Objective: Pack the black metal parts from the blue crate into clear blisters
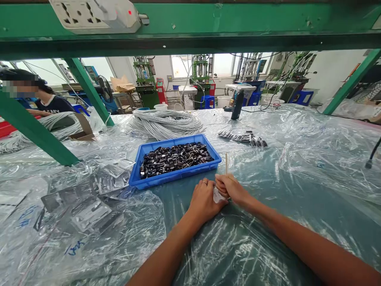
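Observation:
A thin pale stick [226,163] rises almost upright from the closed fingers of my right hand [235,190]. Close beside it, my left hand [204,200] rests low over the table, a ring on one finger, its thumb and fingers closed about a small white piece [218,195] with faint marks. My right hand hides part of that piece and the stick's lower end. Just beyond both hands is a blue tray [175,178] heaped with small shiny black parts [178,157].
Clear plastic sheeting [143,238] covers the table. Several flat plastic packets [92,212] lie left. Behind the tray are a coil of grey cable [166,123], a heat gun [236,105] and a row of black parts [244,138]. A green frame [190,24] spans overhead; a person [47,97] sits far left.

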Motion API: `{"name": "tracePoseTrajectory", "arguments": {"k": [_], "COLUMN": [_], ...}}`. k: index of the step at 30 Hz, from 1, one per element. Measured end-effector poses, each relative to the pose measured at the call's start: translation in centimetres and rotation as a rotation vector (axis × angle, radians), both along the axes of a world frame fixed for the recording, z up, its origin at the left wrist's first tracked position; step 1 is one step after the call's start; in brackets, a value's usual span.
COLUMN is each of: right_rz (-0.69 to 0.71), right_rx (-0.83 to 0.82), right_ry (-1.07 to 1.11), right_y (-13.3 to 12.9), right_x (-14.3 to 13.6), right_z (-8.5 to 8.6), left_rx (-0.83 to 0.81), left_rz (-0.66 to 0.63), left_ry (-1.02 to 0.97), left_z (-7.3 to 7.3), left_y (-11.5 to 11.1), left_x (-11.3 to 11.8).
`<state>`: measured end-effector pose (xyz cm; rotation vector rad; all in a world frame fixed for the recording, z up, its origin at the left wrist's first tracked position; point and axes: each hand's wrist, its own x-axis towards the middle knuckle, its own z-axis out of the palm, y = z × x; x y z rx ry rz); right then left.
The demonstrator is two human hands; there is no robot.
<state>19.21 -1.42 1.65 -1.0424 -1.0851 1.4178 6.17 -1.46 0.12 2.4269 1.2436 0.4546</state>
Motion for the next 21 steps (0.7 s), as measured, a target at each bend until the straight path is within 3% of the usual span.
{"name": "tracePoseTrajectory", "arguments": {"k": [3,8,11,21], "right_rz": [0.079,-0.119,-0.143,-0.212], "right_rx": [-0.059,0.114,0.186,0.157], "right_ry": [0.014,0.240,0.265,0.212], "right_y": [-0.2,0.5,0.6,1.3], "right_x": [1.3,2.0,1.0,-0.8], "right_z": [0.9,1.9,1.5,-0.2], "left_rx": [-0.017,-0.006,-0.028,-0.094], "left_rz": [-0.015,-0.063,-0.115,-0.091], "left_ry": [0.001,0.041,0.016,-0.043], "left_z": [0.2,1.3,1.5,1.0], "left_y": [0.3,1.4,1.3,0.2], "left_x": [-0.4,-2.1,-2.1,-0.8]}}
